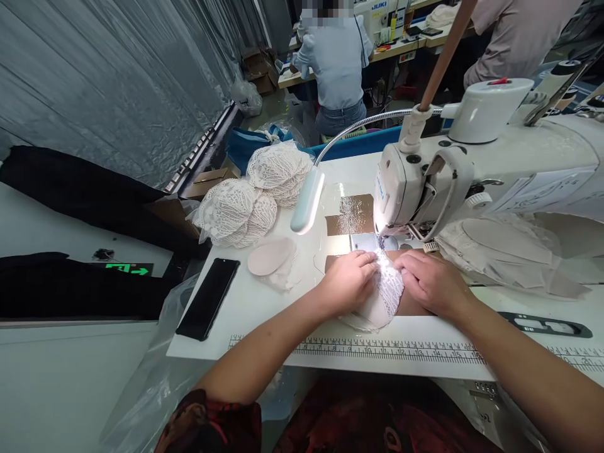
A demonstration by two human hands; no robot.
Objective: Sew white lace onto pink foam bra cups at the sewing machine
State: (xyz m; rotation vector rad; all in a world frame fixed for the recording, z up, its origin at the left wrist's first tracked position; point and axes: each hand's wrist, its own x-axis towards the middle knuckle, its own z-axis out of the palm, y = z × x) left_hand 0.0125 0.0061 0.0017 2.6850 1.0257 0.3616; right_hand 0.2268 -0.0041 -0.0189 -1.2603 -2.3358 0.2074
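Observation:
A white lace cup piece (389, 292) with a plain fabric layer lies under the needle of a white sewing machine (396, 182). My left hand (352, 281) is on its left edge, fingers closed together and pressing the fabric close to the presser foot. At the right edge, the curled fingers of my right hand (431, 280) grip the lace between thumb and forefinger. The fingertips partly cover the piece, and its lower rounded end rests on the table. Just left of the needle the metal plate (361, 242) shows.
Stacks of lace cups (231, 214) stand at the table's back left, beside a lamp head (307, 200). Loose oval pads (271, 257) and a black phone (207, 299) lie left. Pale fabric pieces (500, 245) lie under the machine arm. A printed ruler (377, 348) lines the front edge.

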